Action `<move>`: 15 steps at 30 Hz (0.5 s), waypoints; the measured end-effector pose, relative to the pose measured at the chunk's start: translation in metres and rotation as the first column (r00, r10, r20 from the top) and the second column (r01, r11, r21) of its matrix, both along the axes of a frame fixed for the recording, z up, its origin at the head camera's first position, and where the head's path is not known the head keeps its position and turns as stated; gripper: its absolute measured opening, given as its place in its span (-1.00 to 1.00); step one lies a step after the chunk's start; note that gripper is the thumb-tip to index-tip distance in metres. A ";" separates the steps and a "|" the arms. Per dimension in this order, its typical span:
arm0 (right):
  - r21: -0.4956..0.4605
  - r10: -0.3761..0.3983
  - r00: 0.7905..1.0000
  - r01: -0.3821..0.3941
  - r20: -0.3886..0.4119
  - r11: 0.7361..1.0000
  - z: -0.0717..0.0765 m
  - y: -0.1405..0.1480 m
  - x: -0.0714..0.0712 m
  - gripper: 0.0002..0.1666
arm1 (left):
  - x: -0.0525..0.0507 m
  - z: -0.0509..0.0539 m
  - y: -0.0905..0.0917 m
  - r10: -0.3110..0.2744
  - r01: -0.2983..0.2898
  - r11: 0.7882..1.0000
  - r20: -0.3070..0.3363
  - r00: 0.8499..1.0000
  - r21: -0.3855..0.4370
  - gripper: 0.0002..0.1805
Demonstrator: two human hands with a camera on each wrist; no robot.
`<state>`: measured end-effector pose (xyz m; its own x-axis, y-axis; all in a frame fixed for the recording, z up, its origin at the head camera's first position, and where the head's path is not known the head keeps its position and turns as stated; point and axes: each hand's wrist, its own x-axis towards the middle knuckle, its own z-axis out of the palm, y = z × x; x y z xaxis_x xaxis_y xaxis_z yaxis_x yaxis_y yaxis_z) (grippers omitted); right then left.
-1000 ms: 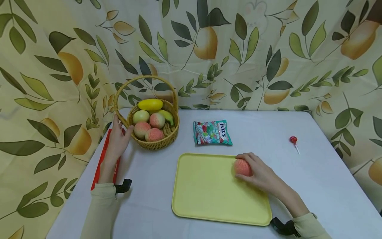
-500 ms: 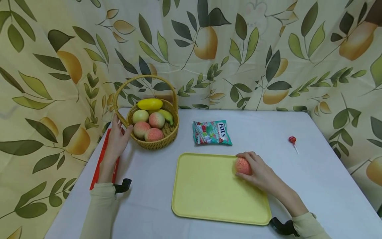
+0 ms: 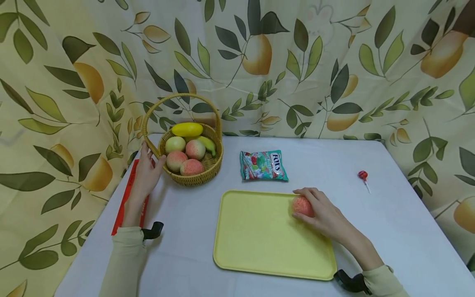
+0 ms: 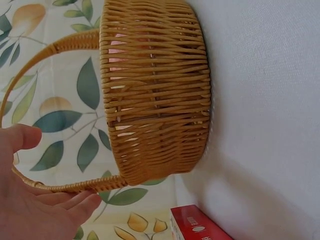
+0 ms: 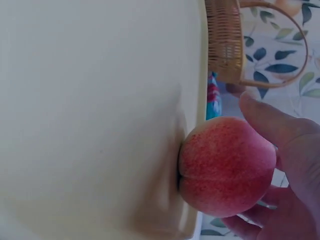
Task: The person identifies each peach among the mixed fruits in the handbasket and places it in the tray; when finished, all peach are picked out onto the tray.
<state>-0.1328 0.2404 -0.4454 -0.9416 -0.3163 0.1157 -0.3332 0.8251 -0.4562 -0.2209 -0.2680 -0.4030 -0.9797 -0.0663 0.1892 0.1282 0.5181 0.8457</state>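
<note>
A pinkish-red peach (image 3: 302,206) sits on the yellow tray (image 3: 274,247) near its far right corner. My right hand (image 3: 322,214) holds the peach, thumb on one side and fingers round the other; the right wrist view shows the peach (image 5: 227,167) against the tray surface. At the left stands a wicker basket (image 3: 196,180) with several fruits, among them peaches and a banana (image 3: 208,145). My left hand (image 3: 146,175) is at the left foot of the basket handle. In the left wrist view its fairly straight fingers (image 4: 75,207) touch the handle (image 4: 82,186), and the thumb stands apart.
A teal candy bag (image 3: 262,165) lies behind the tray, and a red lollipop (image 3: 363,176) lies to the right. Beneath my left forearm is a red box (image 3: 124,206). A patterned curtain (image 3: 237,103) closes off the back and sides of the white table.
</note>
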 end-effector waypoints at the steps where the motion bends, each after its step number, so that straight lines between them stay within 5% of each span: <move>1: -0.001 0.004 1.000 -0.004 -0.015 1.000 0.000 -0.002 0.000 -0.26 | 0.000 0.000 0.000 0.000 0.000 1.000 0.001 1.000 -0.001 -0.01; 8: -0.016 0.065 0.985 -0.069 -0.162 0.998 0.007 -0.022 -0.004 -0.22 | 0.002 -0.001 -0.002 0.002 -0.002 1.000 0.021 1.000 0.003 0.01; 15: 0.017 0.193 0.952 -0.195 -0.239 0.981 0.034 -0.062 -0.020 -0.19 | 0.000 0.000 -0.002 -0.006 0.006 1.000 0.001 1.000 0.023 0.00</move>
